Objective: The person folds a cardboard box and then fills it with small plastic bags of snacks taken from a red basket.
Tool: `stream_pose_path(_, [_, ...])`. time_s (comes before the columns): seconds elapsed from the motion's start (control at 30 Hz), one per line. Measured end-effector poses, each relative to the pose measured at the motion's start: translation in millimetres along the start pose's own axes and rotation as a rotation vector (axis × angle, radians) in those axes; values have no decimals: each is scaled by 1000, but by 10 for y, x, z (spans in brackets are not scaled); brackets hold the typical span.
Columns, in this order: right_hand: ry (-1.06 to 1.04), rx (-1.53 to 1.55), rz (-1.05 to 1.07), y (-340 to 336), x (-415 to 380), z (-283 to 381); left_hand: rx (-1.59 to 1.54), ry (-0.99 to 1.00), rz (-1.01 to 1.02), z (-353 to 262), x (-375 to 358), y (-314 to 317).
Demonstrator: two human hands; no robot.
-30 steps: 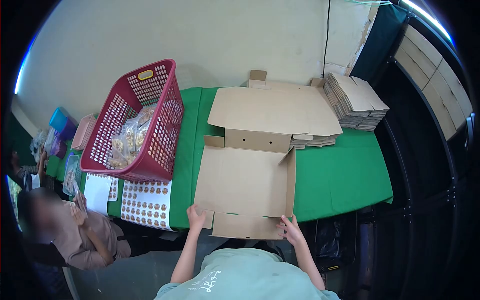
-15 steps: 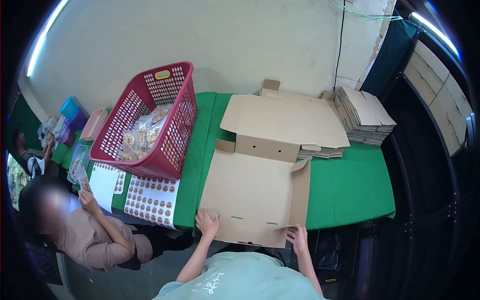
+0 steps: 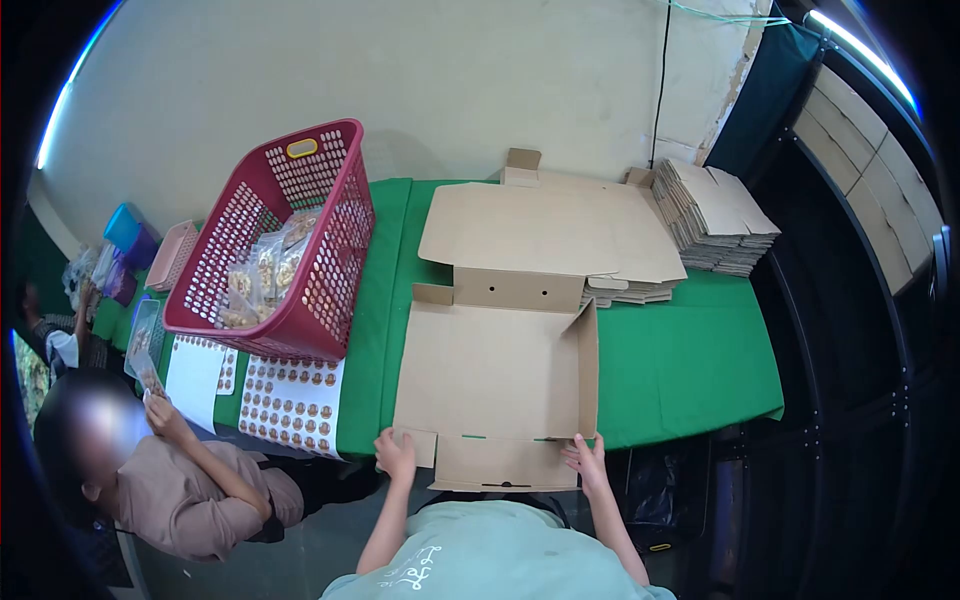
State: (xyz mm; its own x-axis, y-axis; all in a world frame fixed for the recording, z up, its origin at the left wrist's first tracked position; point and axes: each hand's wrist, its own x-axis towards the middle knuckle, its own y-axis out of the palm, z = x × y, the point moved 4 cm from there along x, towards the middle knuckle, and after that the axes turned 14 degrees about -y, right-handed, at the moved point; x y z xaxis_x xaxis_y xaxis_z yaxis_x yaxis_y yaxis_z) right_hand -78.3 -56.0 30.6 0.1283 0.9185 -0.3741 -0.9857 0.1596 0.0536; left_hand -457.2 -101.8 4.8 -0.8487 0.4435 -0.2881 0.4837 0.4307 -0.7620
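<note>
Cardboard box, flat-cut, partly erected, lies in the lower centre of the frame on the green worktop; its lid panel reaches toward the upper centre, and its near edge overhangs the worktop's front.

Side walls: the right wall stands upright; the left side lies low, with only a small corner tab raised at the rear.

Front flap: hangs out toward us, past the slotted fold line, at the bottom centre of the frame.

Left hand: rests on the small tab at the box's front left corner, fingers laid over the card; we cannot tell whether it pinches.

Right hand: presses the flap's right end, fingers spread, below the upright wall.

Hands stand well apart, one at each front corner, the flap between them.

Handling note, our judgement: we would lift both ends of the flap evenly, crease along the scored line, and keep the corner tabs tucked inside so the wall sets square.

Adjacent: stack of flat blanks, upper right; red basket of packets, upper left.
</note>
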Motion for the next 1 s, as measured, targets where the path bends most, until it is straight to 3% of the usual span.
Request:
stream_pose_path(0.03, [-7,-4,0,5,0,-24,-92,25,57,84,125,-1])
stream_pose_path(0.07, [-14,-7,2,18,6,-39,-148,204,9,143,256,27])
stream_pose_path(0.17, [-14,-29,5,55,1,9,-357,79,289,-241,-20,-204])
stream_pose_path(0.23, [16,-25,21,52,-16,23,-620,-97,532,-339,-225,-100])
stream_pose_path(0.37, [-70,-119,16,-13,80,-149,-775,-246,812,-551,-653,165])
stream_pose_path(0.43, [-101,-104,57,16,98,-131,-797,-248,762,-545,-679,257])
stream_pose_path(0.53, [5,-153,68,0,33,-35,-947,-331,848,-554,-631,252])
stream_pose_path(0.8, [-28,-122,84,-43,80,-63,-690,-205,922,-432,-532,172])
stream_pose_path(1.0, [226,-105,1,-46,-32,56,-367,-64,812,-416,-408,99])
